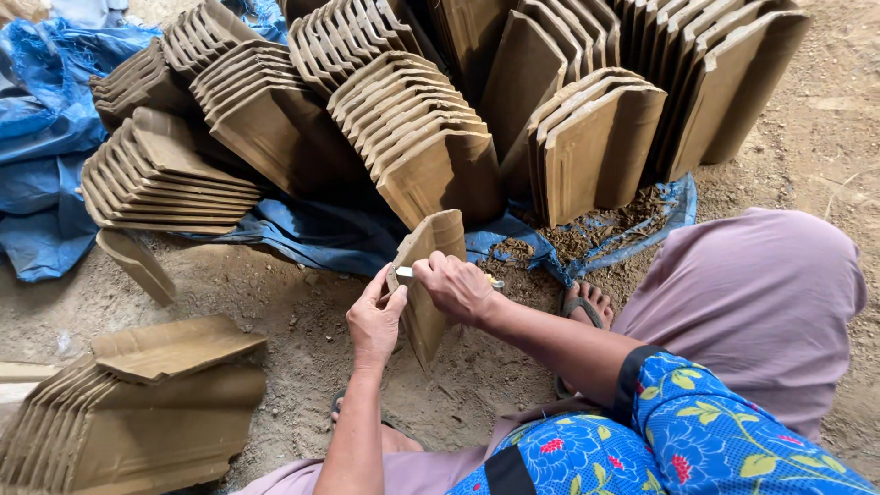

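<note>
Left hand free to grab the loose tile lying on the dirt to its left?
Probably not right now: the left hand is steadying the tile that the right hand works on with a small tool. The path over the dirt to the loose tile looks open.

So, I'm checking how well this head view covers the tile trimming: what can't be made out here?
- Small tool: mostly hidden inside the right hand; its kind is unclear.
- Clay tile: the face under the left hand is covered.
- Tile stack: cut off by the left and bottom edges.
- Blue tarp: partly buried under leaning tiles.
</note>
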